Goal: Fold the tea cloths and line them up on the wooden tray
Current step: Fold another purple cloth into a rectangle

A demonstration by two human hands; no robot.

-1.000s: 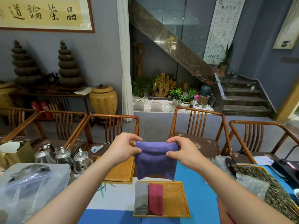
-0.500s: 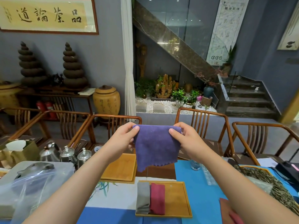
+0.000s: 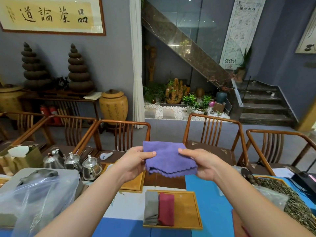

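Note:
A purple tea cloth (image 3: 168, 159) is held in the air above the table, folded over so that its scalloped edges lie together at the near side. My left hand (image 3: 136, 161) pinches its left edge and my right hand (image 3: 199, 162) grips its right edge. Below and nearer to me sits a wooden tray (image 3: 188, 209). On the tray's left part lie a folded grey cloth (image 3: 151, 208) and a folded dark red cloth (image 3: 166, 209), side by side and touching. The tray's right part is bare wood.
A second wooden tray (image 3: 135, 183) lies behind, partly hidden by my left hand. Three small metal teapots (image 3: 73, 162) stand at the left, with a clear plastic bag (image 3: 34, 199) in front. A basket of dried tea leaves (image 3: 280, 194) sits right. Wooden chairs (image 3: 212, 132) line the far edge.
The purple cloth hung open from its top corners; both hands have since lowered and folded it in half, so it now lies nearly flat between them.

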